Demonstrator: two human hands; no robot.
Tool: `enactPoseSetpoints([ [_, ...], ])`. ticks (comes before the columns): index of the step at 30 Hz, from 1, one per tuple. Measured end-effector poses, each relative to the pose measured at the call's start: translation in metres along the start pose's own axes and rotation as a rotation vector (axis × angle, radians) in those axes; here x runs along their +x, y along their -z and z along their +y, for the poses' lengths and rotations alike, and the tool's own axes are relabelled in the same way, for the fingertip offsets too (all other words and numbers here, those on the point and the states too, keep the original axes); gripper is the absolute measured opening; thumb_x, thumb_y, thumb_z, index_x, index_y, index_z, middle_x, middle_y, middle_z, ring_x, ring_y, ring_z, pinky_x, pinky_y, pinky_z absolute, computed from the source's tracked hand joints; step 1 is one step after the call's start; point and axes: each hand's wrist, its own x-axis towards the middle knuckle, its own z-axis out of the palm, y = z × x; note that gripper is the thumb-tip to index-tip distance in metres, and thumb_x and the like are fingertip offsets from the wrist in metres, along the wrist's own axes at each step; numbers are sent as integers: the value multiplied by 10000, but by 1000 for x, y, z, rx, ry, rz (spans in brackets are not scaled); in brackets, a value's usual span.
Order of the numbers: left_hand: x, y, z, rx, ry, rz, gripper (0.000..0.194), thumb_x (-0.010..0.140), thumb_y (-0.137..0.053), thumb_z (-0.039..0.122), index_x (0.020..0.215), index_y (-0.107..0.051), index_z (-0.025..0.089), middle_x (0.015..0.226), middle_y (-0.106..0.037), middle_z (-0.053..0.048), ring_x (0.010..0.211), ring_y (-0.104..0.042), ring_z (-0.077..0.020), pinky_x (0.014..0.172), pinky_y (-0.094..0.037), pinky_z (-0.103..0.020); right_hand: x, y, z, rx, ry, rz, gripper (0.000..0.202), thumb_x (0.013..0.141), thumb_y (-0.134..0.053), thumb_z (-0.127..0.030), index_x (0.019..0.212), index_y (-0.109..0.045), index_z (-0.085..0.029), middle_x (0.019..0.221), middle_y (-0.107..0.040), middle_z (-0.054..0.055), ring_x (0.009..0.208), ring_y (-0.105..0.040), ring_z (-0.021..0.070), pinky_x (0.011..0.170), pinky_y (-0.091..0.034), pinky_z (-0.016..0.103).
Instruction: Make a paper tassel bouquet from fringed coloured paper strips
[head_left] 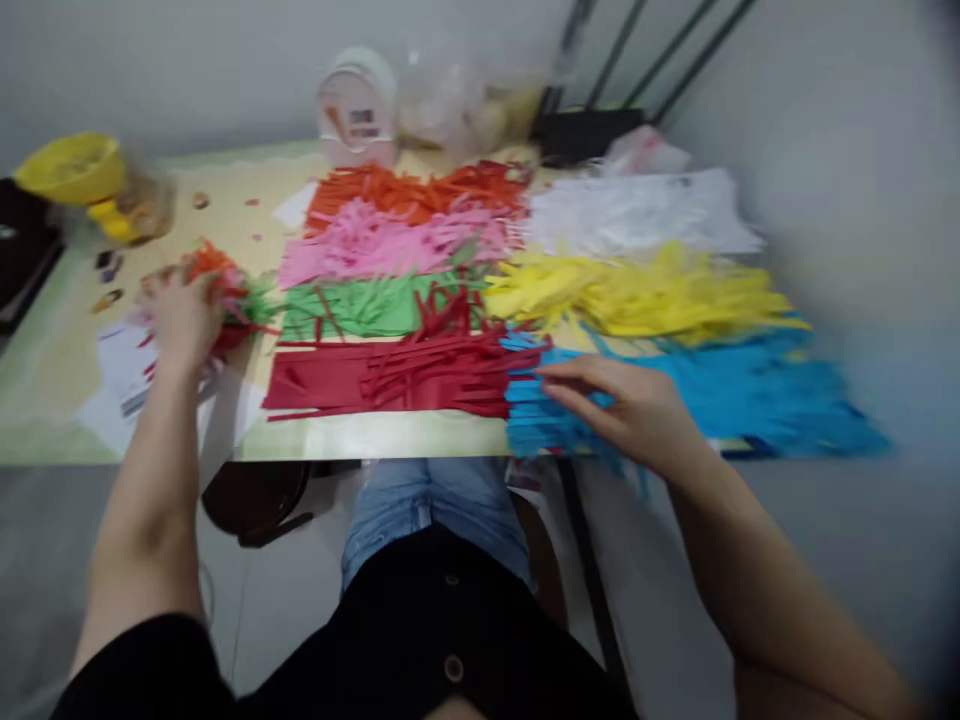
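My left hand [180,310] is at the left of the table, its fingers curled over a small bundle of mixed coloured strips [214,268] in orange, pink, green and red. My right hand [630,405] is over the near end of the blue fringed strips [720,385], thumb and forefinger brought together at a blue strip end. Beside those fingertips lies a pile of dark red strips [322,378]. Behind it are green [352,305], pink [375,245] and orange strips [390,192]. Yellow strips [645,292] and white strips [622,212] lie behind the blue ones.
At the back stand a white tub [356,110] and clear plastic bags [457,105]. A yellow funnel-like item [75,170] is at the far left. White paper [124,365] lies under my left arm. A dark metal rack [585,130] is against the back wall.
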Motion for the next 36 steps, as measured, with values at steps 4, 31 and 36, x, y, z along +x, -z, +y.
enactPoseSetpoints([
  [4, 2, -28, 83, 210, -292, 54, 286, 994, -621, 512, 1052, -794, 292, 1337, -771, -8, 1320, -606, -388, 1152, -408, -758, -40, 70, 62, -259, -125, 312, 192, 989, -714, -415, 1036, -852, -290, 1018, -845, 116, 863, -778, 237, 757, -579, 355],
  [31, -99, -225, 361, 291, -365, -765, 275, 976, -542, 247, 1197, -696, 193, 1396, -677, -210, 1375, -570, -447, 1074, -517, -642, -97, 91, 177, -450, -401, 31, 502, 907, -560, -246, 1362, -721, -110, 1406, -730, 215, 1303, -690, 398, 1134, -544, 577],
  [36, -112, -205, 365, 93, -584, -454, 362, 967, -479, 106, 1263, -682, 159, 1414, -664, -194, 1367, -591, -360, 1169, -479, -538, -106, 96, 167, -541, -408, 282, 371, 961, -502, -256, 1188, -772, -140, 1246, -776, 202, 1189, -724, 364, 1064, -566, 526],
])
